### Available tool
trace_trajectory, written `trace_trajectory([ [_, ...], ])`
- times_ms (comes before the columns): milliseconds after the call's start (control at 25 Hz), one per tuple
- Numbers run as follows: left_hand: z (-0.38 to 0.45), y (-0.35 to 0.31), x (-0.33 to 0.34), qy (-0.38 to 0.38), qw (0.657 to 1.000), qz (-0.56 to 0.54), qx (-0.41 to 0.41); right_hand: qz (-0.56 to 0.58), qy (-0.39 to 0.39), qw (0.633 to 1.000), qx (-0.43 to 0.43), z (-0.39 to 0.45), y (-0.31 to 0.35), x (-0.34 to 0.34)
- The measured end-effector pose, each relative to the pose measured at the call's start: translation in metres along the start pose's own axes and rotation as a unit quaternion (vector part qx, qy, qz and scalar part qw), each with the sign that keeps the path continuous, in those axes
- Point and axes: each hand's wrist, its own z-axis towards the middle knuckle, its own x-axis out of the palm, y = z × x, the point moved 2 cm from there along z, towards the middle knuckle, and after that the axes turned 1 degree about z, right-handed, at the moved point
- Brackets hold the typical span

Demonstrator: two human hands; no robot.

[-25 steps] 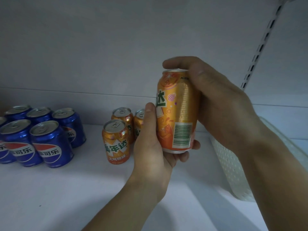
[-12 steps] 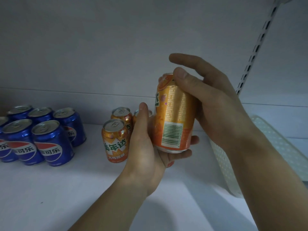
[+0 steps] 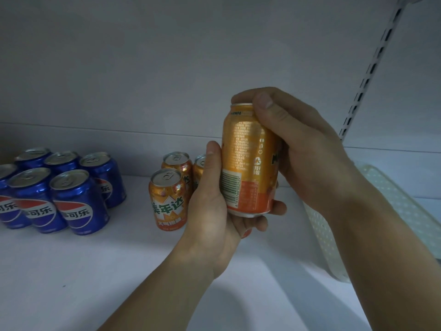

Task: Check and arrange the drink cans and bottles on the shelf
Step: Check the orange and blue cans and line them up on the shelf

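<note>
Orange can [image 3: 248, 161] stands upright above the shelf [image 3: 95, 271], your left hand [image 3: 214, 211] cupping its base, right hand [image 3: 300, 149] gripping its top; the orange row [image 3: 167, 199] lies just left, nearer your left hand.

A white shelf [image 3: 119, 271] is carrying a cluster of blue cans [image 3: 57, 189] standing upright at the left. Near the middle, orange cans [image 3: 168, 199] are standing together, partly hidden. A white perforated tray [image 3: 381, 218] is lying at the right end.
</note>
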Motion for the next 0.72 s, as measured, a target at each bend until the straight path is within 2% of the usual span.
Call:
trace_trajectory([
  [80, 0.0, -0.001, -0.002, -0.006, 1.0, 0.018, 0.01, -0.006, -0.006, 1.0, -0.001, 0.001, 0.0, 0.0],
  [200, 0.0, -0.003, -0.003, -0.036, 0.994, 0.075, 0.076, -0.002, -0.042, 0.999, -0.006, 0.0, 0.003, 0.0],
  [280, -0.001, -0.004, -0.001, -0.056, 0.99, 0.075, 0.101, 0.015, -0.042, 0.999, 0.007, 0.001, 0.003, -0.002],
  [400, -0.004, -0.005, -0.001, -0.06, 0.995, 0.036, 0.071, 0.068, 0.007, 0.997, 0.04, 0.003, 0.001, -0.002],
  [560, -0.006, -0.008, -0.003, -0.038, 0.998, 0.033, 0.047, 0.062, -0.014, 0.998, 0.029, 0.005, 0.0, -0.003],
  [720, -0.006, -0.011, -0.006, -0.081, 0.993, 0.05, 0.065, 0.068, -0.038, 0.997, 0.028, 0.006, -0.002, -0.003],
])
